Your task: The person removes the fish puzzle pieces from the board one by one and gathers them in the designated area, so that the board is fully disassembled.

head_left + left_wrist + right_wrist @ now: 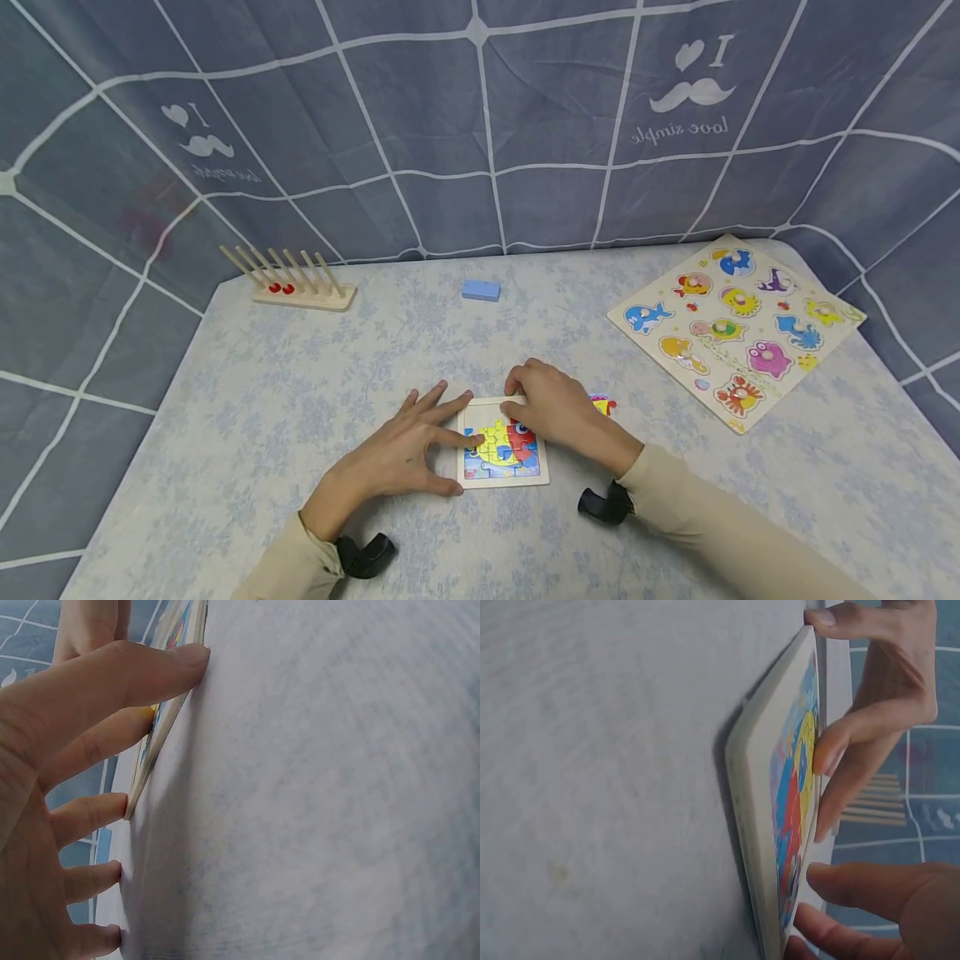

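Observation:
A small fish jigsaw puzzle (pixel 491 482) in a pale wooden frame lies on the table, its upper part bare of picture pieces. My left hand (pixel 405 446) is spread at its left side: the index fingertip presses the yellow pieces, while the thumb touches the near left corner and another fingertip the far left one. My right hand (pixel 555 404) curls over the far edge of the frame, thumb on the board side and fingers at the edge. Whether a loose piece sits under those fingers is hidden. Colourful loose puzzle pieces (pixel 602 405) show partly behind the right wrist.
A wooden peg stand (pixel 303 296) with red beads is at the back left. One blue block (pixel 481 290) lies at the back middle. To the right lies a sea-animal peg board (pixel 735 329). A grid-patterned curtain (pixel 442 125) hangs behind the table.

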Tool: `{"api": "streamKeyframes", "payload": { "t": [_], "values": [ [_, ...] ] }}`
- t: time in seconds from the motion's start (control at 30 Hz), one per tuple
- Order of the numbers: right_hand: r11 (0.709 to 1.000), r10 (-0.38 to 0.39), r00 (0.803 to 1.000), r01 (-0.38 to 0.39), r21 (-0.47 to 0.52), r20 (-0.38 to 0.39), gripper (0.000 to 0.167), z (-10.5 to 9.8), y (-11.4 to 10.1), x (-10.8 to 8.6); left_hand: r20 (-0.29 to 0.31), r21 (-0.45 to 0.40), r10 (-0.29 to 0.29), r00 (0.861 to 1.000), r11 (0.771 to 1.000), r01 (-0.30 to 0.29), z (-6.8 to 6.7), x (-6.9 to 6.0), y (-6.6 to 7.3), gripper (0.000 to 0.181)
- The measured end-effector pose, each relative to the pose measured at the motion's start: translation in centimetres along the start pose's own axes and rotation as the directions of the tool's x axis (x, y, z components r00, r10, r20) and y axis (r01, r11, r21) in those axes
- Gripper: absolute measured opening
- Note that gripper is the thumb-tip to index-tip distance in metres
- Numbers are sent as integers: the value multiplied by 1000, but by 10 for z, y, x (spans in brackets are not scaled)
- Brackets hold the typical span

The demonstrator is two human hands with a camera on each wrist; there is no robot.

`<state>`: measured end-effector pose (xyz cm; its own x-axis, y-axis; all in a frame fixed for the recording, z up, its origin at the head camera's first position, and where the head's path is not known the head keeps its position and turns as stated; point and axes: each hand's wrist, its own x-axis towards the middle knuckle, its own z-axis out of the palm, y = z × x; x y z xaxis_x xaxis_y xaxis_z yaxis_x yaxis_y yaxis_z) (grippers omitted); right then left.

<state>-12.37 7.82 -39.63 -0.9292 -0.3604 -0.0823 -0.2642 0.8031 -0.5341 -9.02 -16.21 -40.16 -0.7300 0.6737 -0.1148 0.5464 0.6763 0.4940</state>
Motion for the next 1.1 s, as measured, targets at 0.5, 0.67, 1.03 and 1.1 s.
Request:
{"api": "streamKeyframes", "payload": {
  "t": [0.5,0.67,1.03,1.1],
  "values": [
    [998,1,1000,-2,-58,-19,10,5,-5,-1,-10,-3,9,1000,1000,-9,0,0,-1,62],
    [999,-3,1000,3,-38,-17,9,6,-4,-1,-8,-18,12,1000,1000,-13,0,0,-1,62],
    [994,64,997,-69,83,53,8,-5,-5,-2,-11,-26,15,1000,1000,-15,-1,-1,-1,62],
    [991,64,997,-69,113,47,7,-6,-4,-3,-11,-26,15,1000,1000,-15,-1,-1,-1,63]
  ]
}}
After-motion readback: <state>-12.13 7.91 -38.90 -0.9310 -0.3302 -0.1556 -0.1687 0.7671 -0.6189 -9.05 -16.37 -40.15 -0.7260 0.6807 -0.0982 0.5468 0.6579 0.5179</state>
